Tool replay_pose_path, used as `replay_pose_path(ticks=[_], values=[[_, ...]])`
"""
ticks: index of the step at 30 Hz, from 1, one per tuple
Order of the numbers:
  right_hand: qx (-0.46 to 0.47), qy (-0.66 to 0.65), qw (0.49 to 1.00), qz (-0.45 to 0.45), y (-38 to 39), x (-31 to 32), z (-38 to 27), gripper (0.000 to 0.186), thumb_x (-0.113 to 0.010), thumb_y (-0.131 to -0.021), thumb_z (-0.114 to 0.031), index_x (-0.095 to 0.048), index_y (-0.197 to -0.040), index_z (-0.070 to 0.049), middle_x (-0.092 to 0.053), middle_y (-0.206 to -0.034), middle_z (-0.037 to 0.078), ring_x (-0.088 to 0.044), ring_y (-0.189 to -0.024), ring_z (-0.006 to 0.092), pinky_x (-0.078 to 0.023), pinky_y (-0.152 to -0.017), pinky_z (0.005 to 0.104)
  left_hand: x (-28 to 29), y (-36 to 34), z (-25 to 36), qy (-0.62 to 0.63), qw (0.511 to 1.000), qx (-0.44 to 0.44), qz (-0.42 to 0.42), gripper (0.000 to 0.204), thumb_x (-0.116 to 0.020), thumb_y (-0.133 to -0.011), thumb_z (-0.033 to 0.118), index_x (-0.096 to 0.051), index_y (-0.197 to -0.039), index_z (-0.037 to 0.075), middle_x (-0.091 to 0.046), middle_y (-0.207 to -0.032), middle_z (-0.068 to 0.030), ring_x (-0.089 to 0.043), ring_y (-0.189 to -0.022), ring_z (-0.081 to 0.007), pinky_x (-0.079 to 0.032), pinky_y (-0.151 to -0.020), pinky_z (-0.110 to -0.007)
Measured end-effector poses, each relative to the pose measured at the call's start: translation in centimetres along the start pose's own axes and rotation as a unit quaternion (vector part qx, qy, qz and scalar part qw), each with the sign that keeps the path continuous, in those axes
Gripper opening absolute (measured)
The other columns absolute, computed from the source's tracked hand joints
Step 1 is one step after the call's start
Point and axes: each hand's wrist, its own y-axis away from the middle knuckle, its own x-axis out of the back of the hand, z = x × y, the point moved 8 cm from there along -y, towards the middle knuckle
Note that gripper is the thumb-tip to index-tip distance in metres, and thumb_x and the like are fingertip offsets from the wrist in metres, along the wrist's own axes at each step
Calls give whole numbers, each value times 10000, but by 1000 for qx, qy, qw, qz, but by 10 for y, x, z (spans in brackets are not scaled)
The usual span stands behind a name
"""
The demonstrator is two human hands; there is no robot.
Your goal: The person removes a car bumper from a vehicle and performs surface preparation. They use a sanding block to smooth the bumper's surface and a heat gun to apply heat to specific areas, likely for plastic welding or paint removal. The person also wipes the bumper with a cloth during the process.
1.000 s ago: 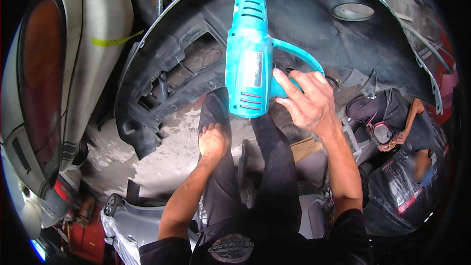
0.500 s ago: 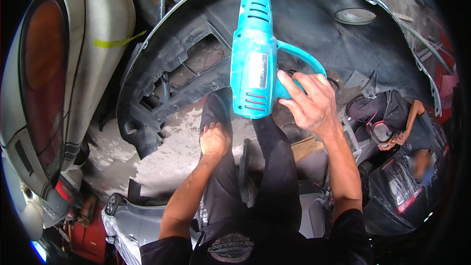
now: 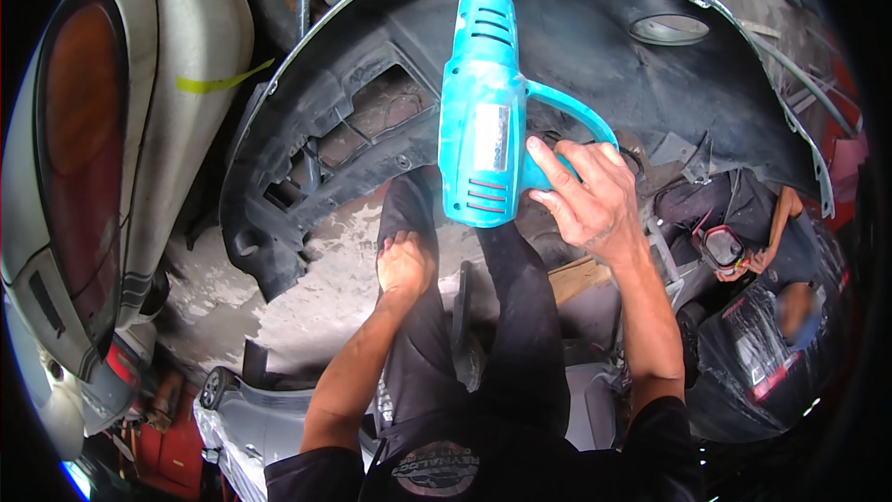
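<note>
A turquoise heat gun (image 3: 482, 116) is in my right hand (image 3: 595, 195), which is closed round its grip. Its metal nozzle points away from me, over the dark inner side of a car bumper (image 3: 595, 65). The heat gun's looped guard curves above my knuckles. My left hand (image 3: 405, 261) lies on my left knee, fingers laid over the dark trouser cloth, with nothing in it. The bumper arcs round in front of me, with a ribbed, cut-out section on its left and an oval opening at its upper right.
At the left stands a pale car body panel (image 3: 200, 9) with a tail light (image 3: 85, 84) and yellow tape. A co-worker (image 3: 780, 232) crouches on the right with something red-rimmed in hand. Beside that person is a plastic-wrapped dark part (image 3: 743, 363). Wood (image 3: 578, 281) lies near my right leg.
The heat gun appears very slightly lower and to the right in view. Both hands keep their places, the right one still gripping it.
</note>
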Motion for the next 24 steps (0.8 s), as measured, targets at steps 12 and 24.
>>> replay_pose_path(ticks=[12, 24], values=[[1, -1, 1000, -1, 0, -1, 3, 612, -782, -705, -195, -644, -1283, -53, -621, -1008, 122, -593, -791, 276, -459, -732, 393, -8, -3, -4, 26, 1000, -1, -12, 276, -621, -822, 205, -650, -1046, 47, -647, -1102, -173, -610, -1061, -397, -502, -923, -478], [1, -5, 1000, -2, 1, 0, 4, 613, -779, -704, -208, -645, -1282, -53, -617, -1005, 124, -590, -792, 284, -464, -732, 401, -5, -3, -3, 21, 1000, 9, -21, 259, -612, -836, 207, -646, -1037, 45, -644, -1100, -172, -608, -1065, -393, -506, -916, -480]])
